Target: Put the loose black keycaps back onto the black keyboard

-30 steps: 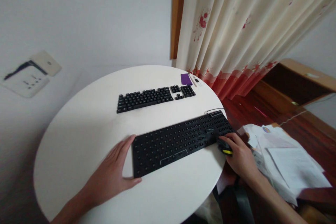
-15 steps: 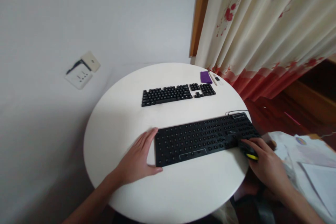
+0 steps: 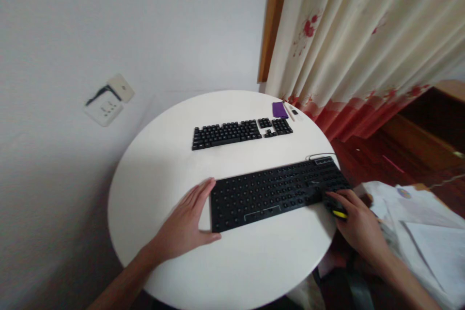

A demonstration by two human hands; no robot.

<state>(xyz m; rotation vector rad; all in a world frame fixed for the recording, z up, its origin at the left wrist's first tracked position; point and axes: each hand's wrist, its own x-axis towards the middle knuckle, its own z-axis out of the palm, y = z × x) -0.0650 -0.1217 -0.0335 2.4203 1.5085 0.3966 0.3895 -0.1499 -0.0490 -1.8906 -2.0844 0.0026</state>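
A black keyboard base (image 3: 269, 191) without its keycaps lies slanted across the round white table. My left hand (image 3: 185, 220) braces its left end, fingers at the far corner and thumb at the near one. At the right part of the base, my right hand (image 3: 358, 218) is closed around a black tool with a yellow band (image 3: 336, 209). The tool's working end, low over the bare switches, is dark and blurred, so its kind cannot be made out. Farther back, the removed black keycaps (image 3: 227, 134) are laid out in keyboard order.
Behind the keycaps lie a folded purple cloth (image 3: 279, 110), a thin pale stick (image 3: 289, 112) and a small black-and-white item (image 3: 295, 112). A cable (image 3: 319, 155) loops at the base's far right corner. Papers (image 3: 432, 237) lie right of the table (image 3: 145, 189); a wall stands behind.
The whole view has shifted slightly, moving the scene left. Both hands keep their places at the keyboard base; the tool stays over its right part.
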